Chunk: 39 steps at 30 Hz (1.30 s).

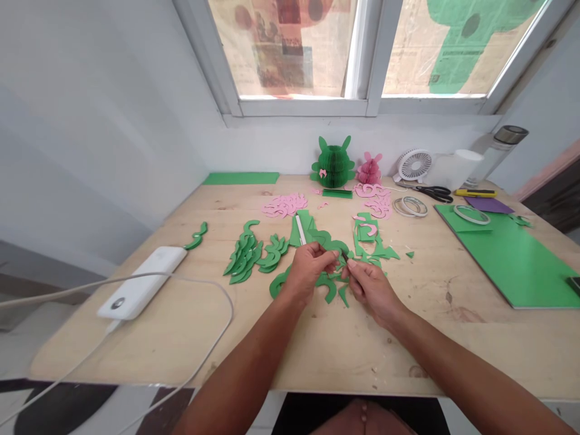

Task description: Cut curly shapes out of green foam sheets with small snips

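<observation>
Both my hands meet over the middle of the wooden table [317, 338]. My left hand [309, 270] is closed, pinching a small green paper piece [336, 248] between thumb and fingers. My right hand [371, 287] is closed too, its fingertips pinched on the same piece or on a thin dark thing beside it; I cannot make out which. Under the hands lie curved green paper cut-outs [328, 287]. A stack of similar green crescents [244, 257] lies to the left.
Pink cut-outs [284, 205] lie further back, near a green honeycomb paper figure [333, 162] and a pink one [369, 169]. Tape rolls [410, 206], scissors [432, 192], a small fan [413, 164] and green sheets [512, 260] are at the right. A white power bank [142, 281] with cable sits left.
</observation>
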Each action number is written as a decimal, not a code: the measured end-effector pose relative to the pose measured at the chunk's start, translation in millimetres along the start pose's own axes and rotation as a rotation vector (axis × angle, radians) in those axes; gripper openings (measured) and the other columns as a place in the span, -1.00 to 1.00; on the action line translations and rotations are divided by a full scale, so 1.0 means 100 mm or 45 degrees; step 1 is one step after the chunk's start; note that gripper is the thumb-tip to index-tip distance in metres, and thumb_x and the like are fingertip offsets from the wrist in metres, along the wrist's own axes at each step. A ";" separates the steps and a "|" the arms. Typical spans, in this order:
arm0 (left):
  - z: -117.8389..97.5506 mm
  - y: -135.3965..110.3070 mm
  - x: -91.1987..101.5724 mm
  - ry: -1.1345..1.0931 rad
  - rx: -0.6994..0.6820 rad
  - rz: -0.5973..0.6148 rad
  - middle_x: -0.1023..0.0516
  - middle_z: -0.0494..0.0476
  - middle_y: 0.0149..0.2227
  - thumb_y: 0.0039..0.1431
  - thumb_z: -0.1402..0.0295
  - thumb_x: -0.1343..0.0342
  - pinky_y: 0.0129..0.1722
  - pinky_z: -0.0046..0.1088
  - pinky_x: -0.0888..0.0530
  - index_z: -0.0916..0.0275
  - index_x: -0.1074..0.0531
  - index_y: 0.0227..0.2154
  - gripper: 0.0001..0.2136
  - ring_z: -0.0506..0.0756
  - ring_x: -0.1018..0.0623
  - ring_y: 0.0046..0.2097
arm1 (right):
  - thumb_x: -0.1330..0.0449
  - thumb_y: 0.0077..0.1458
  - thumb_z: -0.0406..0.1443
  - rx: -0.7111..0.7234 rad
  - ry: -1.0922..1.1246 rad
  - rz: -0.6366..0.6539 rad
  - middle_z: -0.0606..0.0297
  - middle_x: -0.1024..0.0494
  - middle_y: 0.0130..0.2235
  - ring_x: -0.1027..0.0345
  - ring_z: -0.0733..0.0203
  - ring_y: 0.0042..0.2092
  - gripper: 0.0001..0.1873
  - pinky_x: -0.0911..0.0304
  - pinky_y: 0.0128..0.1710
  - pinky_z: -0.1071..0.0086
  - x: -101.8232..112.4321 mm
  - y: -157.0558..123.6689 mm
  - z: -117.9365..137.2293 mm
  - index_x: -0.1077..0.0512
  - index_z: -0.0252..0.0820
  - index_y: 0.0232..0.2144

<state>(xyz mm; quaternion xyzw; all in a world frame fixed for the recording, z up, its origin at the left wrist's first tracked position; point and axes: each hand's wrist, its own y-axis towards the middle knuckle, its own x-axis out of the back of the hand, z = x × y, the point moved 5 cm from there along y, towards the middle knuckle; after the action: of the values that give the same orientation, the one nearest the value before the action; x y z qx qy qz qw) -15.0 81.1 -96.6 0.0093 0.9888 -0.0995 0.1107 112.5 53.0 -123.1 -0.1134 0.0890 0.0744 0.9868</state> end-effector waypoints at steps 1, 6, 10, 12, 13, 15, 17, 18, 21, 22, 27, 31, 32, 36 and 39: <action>0.00 0.00 0.00 0.014 -0.003 0.000 -0.45 0.02 -0.64 -0.23 0.32 -0.26 -0.48 -0.48 -0.33 0.28 -0.37 -0.65 -0.81 -0.02 -0.40 -0.56 | -0.15 0.02 0.05 0.000 0.001 0.000 0.53 -0.09 -0.76 0.21 0.45 -0.69 -0.55 0.32 -0.69 0.47 0.00 0.00 0.00 -0.36 -0.22 -0.55; -0.03 0.00 0.01 0.038 -0.001 0.013 -0.45 0.02 -0.63 -0.23 0.33 -0.26 -0.50 -0.48 -0.32 0.28 -0.37 -0.64 -0.82 -0.03 -0.38 -0.57 | -0.15 0.03 0.06 -0.003 -0.009 0.007 0.54 -0.08 -0.77 0.22 0.45 -0.70 -0.55 0.34 -0.69 0.47 0.00 0.00 0.01 -0.36 -0.23 -0.55; -0.03 0.00 0.01 0.015 0.004 0.027 -0.44 0.02 -0.64 -0.23 0.32 -0.26 -0.50 -0.48 -0.32 0.27 -0.37 -0.64 -0.81 -0.03 -0.38 -0.57 | -0.15 0.03 0.05 -0.003 -0.008 0.006 0.54 -0.08 -0.77 0.22 0.46 -0.70 -0.55 0.33 -0.69 0.47 0.00 -0.01 0.02 -0.36 -0.23 -0.56; -0.03 0.00 0.00 -0.015 0.007 0.041 -0.43 0.02 -0.64 -0.23 0.32 -0.27 -0.50 -0.48 -0.32 0.27 -0.34 -0.66 -0.79 -0.04 -0.38 -0.57 | -0.15 0.03 0.05 -0.003 -0.007 0.004 0.54 -0.08 -0.77 0.21 0.46 -0.70 -0.55 0.33 -0.69 0.47 -0.01 -0.02 0.02 -0.35 -0.23 -0.56; -0.03 0.00 0.00 -0.031 0.010 0.047 -0.43 0.01 -0.64 -0.23 0.32 -0.27 -0.49 -0.49 -0.32 0.26 -0.32 -0.67 -0.78 -0.04 -0.38 -0.57 | -0.15 0.02 0.05 -0.003 -0.007 0.000 0.54 -0.08 -0.77 0.21 0.46 -0.70 -0.55 0.32 -0.69 0.47 -0.01 -0.02 0.03 -0.35 -0.23 -0.56; -0.04 -0.01 -0.01 -0.058 0.011 0.052 -0.42 0.00 -0.65 -0.23 0.32 -0.27 -0.49 -0.49 -0.32 0.26 -0.29 -0.68 -0.76 -0.05 -0.37 -0.57 | -0.16 0.01 0.06 -0.007 -0.003 -0.004 0.54 -0.08 -0.77 0.21 0.46 -0.70 -0.54 0.32 -0.69 0.47 -0.01 -0.02 0.03 -0.35 -0.23 -0.56; -0.05 -0.01 -0.01 -0.074 0.008 0.046 -0.41 -0.02 -0.66 -0.23 0.33 -0.27 -0.50 -0.49 -0.32 0.25 -0.28 -0.68 -0.76 -0.05 -0.37 -0.58 | -0.16 0.01 0.06 -0.016 0.005 -0.004 0.54 -0.09 -0.77 0.21 0.46 -0.70 -0.54 0.32 -0.69 0.47 -0.02 -0.01 0.03 -0.35 -0.22 -0.56; -0.05 -0.02 -0.01 -0.080 0.006 0.041 -0.40 -0.03 -0.67 -0.23 0.33 -0.27 -0.50 -0.49 -0.32 0.25 -0.28 -0.67 -0.76 -0.05 -0.37 -0.58 | -0.16 0.00 0.07 -0.020 0.009 -0.006 0.54 -0.09 -0.77 0.21 0.46 -0.70 -0.54 0.32 -0.69 0.47 -0.02 -0.01 0.03 -0.35 -0.22 -0.56; -0.05 -0.02 -0.02 -0.089 0.004 0.034 -0.40 -0.04 -0.67 -0.22 0.34 -0.27 -0.50 -0.50 -0.31 0.24 -0.27 -0.66 -0.76 -0.05 -0.36 -0.58 | -0.15 0.00 0.08 -0.028 0.008 -0.012 0.54 -0.08 -0.77 0.21 0.46 -0.70 -0.53 0.32 -0.69 0.48 -0.02 -0.01 0.02 -0.35 -0.22 -0.56; -0.05 -0.02 -0.02 -0.087 0.004 0.035 -0.41 -0.04 -0.67 -0.22 0.34 -0.27 -0.50 -0.50 -0.31 0.24 -0.27 -0.66 -0.76 -0.05 -0.36 -0.58 | -0.15 0.00 0.08 -0.030 0.005 -0.015 0.54 -0.08 -0.77 0.21 0.46 -0.70 -0.53 0.32 -0.69 0.48 -0.02 -0.01 0.02 -0.35 -0.22 -0.55; -0.04 -0.01 -0.02 -0.063 0.010 0.042 -0.39 -0.04 -0.67 -0.23 0.33 -0.27 -0.50 -0.49 -0.32 0.24 -0.27 -0.66 -0.76 -0.04 -0.37 -0.58 | -0.15 -0.01 0.08 -0.034 0.014 -0.012 0.54 -0.09 -0.76 0.22 0.46 -0.70 -0.53 0.33 -0.69 0.48 -0.02 -0.01 0.01 -0.35 -0.22 -0.55; -0.04 -0.01 -0.01 -0.052 0.012 0.038 -0.39 -0.03 -0.67 -0.23 0.33 -0.27 -0.51 -0.49 -0.32 0.24 -0.27 -0.67 -0.76 -0.04 -0.36 -0.58 | -0.15 -0.01 0.08 -0.036 0.009 -0.007 0.54 -0.08 -0.76 0.22 0.46 -0.70 -0.53 0.33 -0.69 0.47 -0.02 -0.01 0.01 -0.35 -0.22 -0.55; -0.04 -0.01 -0.01 -0.050 0.012 0.037 -0.39 -0.03 -0.67 -0.24 0.32 -0.27 -0.51 -0.49 -0.32 0.24 -0.27 -0.67 -0.76 -0.04 -0.36 -0.58 | -0.15 -0.01 0.09 -0.036 0.006 -0.008 0.54 -0.08 -0.77 0.22 0.46 -0.70 -0.53 0.33 -0.69 0.47 -0.02 -0.01 0.01 -0.35 -0.22 -0.55; -0.04 -0.01 -0.02 -0.055 0.014 0.039 -0.39 -0.03 -0.67 -0.24 0.32 -0.27 -0.52 -0.49 -0.32 0.24 -0.27 -0.66 -0.76 -0.04 -0.36 -0.58 | -0.15 -0.01 0.09 -0.026 -0.011 -0.015 0.53 -0.09 -0.76 0.21 0.45 -0.69 -0.52 0.32 -0.69 0.47 -0.01 -0.02 0.02 -0.35 -0.22 -0.55; -0.05 -0.02 -0.02 -0.063 0.019 0.040 -0.40 -0.03 -0.67 -0.25 0.31 -0.27 -0.52 -0.49 -0.32 0.24 -0.28 -0.66 -0.76 -0.04 -0.36 -0.58 | -0.14 -0.01 0.10 -0.020 -0.013 -0.014 0.53 -0.09 -0.76 0.21 0.44 -0.69 -0.52 0.31 -0.69 0.46 -0.02 -0.02 0.02 -0.35 -0.22 -0.55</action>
<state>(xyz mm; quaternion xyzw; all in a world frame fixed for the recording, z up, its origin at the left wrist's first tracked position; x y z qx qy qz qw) -14.0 80.5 -91.2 0.0232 0.9848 -0.1052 0.1365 111.4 51.4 -120.2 -0.1214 0.0827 0.0701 0.9867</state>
